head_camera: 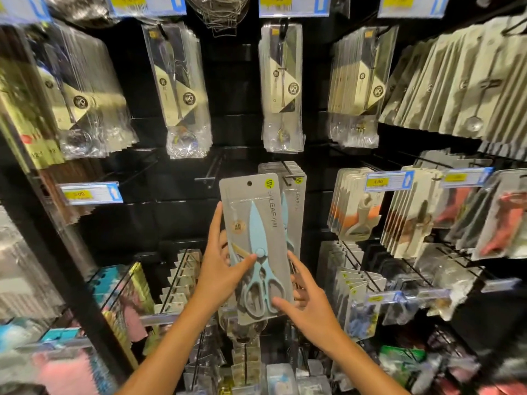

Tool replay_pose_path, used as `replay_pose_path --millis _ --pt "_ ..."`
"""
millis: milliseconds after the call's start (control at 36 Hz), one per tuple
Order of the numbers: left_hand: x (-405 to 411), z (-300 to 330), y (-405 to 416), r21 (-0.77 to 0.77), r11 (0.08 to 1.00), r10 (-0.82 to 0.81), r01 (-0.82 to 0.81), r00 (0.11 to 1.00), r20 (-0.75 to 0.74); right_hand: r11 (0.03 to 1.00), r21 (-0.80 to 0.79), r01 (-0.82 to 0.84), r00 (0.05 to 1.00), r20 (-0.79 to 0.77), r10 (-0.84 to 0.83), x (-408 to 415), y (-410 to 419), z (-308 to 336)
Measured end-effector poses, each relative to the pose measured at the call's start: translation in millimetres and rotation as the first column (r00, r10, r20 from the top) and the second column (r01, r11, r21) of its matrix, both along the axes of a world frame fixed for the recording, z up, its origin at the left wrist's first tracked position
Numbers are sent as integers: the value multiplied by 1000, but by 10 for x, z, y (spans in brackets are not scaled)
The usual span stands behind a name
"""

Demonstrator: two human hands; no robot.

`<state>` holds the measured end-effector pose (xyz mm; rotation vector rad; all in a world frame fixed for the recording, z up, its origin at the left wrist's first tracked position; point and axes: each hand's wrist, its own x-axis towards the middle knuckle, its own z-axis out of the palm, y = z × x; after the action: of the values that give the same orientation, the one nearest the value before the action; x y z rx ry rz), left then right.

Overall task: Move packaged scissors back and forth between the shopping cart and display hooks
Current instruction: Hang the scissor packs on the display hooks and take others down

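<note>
Packaged spoons (pixel 282 89), yellow price tags (pixel 389 181)

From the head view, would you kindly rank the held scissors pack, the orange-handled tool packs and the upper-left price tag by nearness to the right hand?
1. Held scissors pack: touched by the right hand, centre.
2. Orange-handled tool packs: up and right of it.
3. Upper-left price tag: top edge, far left.
</note>
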<state>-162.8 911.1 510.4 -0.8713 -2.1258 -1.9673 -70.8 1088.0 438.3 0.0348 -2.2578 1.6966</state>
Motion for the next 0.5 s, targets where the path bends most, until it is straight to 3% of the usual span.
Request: replay_pose_path --millis 500 --pt "-120 -77 494 -240 968 -77 76 997 7 987 39 159 987 -13 -159 80 374 -207"
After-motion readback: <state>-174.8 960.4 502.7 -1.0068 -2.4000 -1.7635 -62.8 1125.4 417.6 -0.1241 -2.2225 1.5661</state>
